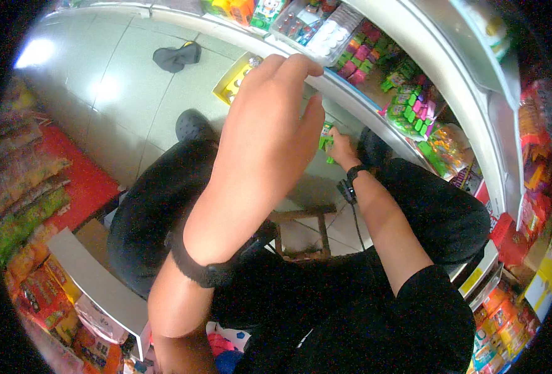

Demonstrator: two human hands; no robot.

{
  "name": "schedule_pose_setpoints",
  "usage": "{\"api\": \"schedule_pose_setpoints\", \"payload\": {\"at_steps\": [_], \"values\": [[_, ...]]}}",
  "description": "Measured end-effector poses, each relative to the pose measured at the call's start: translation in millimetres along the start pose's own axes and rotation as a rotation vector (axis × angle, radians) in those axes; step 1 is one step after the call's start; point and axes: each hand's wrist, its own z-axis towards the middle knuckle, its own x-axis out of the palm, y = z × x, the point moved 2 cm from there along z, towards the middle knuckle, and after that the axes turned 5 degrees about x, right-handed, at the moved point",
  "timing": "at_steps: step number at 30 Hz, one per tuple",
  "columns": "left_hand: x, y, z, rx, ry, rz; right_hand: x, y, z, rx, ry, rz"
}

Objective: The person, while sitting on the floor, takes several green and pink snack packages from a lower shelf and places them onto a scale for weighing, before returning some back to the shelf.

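Note:
My left hand (276, 112) is raised close to the camera, its fingers bent towards the edge of a low white shelf; its fingertips are partly hidden, and no object shows in it. Lower down, near my right knee, my right hand (341, 145) holds a small green packaged item (325, 135). Behind my left hand, a yellow open box (233, 86) with round holes is partly covered. Beyond my left hand, a clear plastic container (320, 32) with small white-topped pieces stands on the shelf, beside pink and green small packs (360, 53).
The shelf's white edge (364, 100) curves along the front and right. More green and pink packs (411, 112) lie on it. A dark shoe (176, 56) is on the tiled floor. A small wooden stool (325, 233) stands between my legs. Bagged goods (32, 182) fill the left side.

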Motion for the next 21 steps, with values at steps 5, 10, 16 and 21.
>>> {"api": "schedule_pose_setpoints", "payload": {"at_steps": [5,10,16,21], "values": [[1,-10,15,0.119,-0.061,0.003,-49,42,-21,-0.196,0.237,-0.071],[1,-20,40,0.178,-0.047,0.054,-152,92,-30,-0.482,0.227,-0.043],[-1,-8,51,0.159,-0.05,0.064,-285,134,-49,-0.152,0.032,-0.232],[3,1,46,0.118,0.023,0.111,-289,90,-6,-0.388,-0.387,-0.464]]}}
